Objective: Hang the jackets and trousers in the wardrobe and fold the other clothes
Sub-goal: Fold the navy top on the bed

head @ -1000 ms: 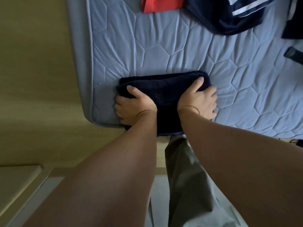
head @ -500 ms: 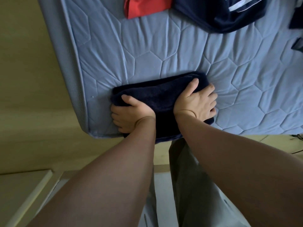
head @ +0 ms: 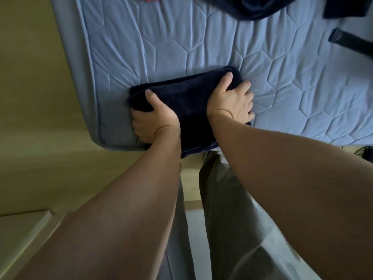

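Now the folded navy garment (head: 187,100) is found where it lay a second ago, at the near corner of the mattress (head: 181,37), but both thumbs have been drawn further across its top and its ends are gripped more closely. From this the fold is judged finished and the bundle ready to be lifted away, while more dark clothes (head: 252,7) are left unsorted well beyond the right hand (head: 230,102). The left hand (head: 153,120) is clamped on the bundle's left end, thumb on top and fingers tucked under; the right hand is wrapped over the opposite end likewise, both forearms stretched forward.
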The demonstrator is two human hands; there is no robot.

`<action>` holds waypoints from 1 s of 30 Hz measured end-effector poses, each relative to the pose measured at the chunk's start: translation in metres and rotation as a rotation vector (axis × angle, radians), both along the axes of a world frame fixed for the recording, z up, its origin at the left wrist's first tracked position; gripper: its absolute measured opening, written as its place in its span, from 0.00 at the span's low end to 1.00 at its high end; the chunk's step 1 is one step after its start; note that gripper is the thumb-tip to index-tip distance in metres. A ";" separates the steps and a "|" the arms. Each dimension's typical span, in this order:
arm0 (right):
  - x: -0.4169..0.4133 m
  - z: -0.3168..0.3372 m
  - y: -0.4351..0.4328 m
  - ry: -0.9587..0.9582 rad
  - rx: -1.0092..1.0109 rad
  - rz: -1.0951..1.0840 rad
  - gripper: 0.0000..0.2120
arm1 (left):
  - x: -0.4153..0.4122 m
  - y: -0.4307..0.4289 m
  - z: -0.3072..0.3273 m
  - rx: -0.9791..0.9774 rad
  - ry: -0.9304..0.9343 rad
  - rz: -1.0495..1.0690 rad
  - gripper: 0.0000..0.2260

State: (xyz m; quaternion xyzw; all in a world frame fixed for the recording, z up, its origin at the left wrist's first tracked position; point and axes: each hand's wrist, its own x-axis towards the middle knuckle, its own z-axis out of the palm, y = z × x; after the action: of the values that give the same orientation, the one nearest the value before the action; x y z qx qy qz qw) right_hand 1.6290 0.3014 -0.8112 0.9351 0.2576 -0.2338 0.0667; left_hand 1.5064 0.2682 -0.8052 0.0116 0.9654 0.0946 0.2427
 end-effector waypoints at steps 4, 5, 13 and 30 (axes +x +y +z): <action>0.003 0.030 0.000 0.152 -0.007 -0.053 0.38 | -0.009 -0.005 0.021 0.076 -0.178 0.067 0.38; 0.004 0.039 -0.002 0.197 0.003 -0.068 0.38 | -0.013 -0.004 0.025 0.072 -0.240 0.093 0.40; 0.011 0.098 -0.029 0.381 0.132 -0.286 0.40 | -0.031 0.004 0.074 -0.053 -0.432 -0.106 0.40; -0.091 0.457 -0.075 1.400 0.345 -1.136 0.53 | -0.056 0.018 0.434 0.553 -0.141 -0.291 0.33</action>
State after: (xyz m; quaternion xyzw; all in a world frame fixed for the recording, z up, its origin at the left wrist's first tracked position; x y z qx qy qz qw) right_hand 1.5382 0.2264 -0.3538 0.5632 -0.2278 -0.7029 -0.3699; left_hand 1.4509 0.2861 -0.3707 0.2085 0.8720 0.3184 0.3078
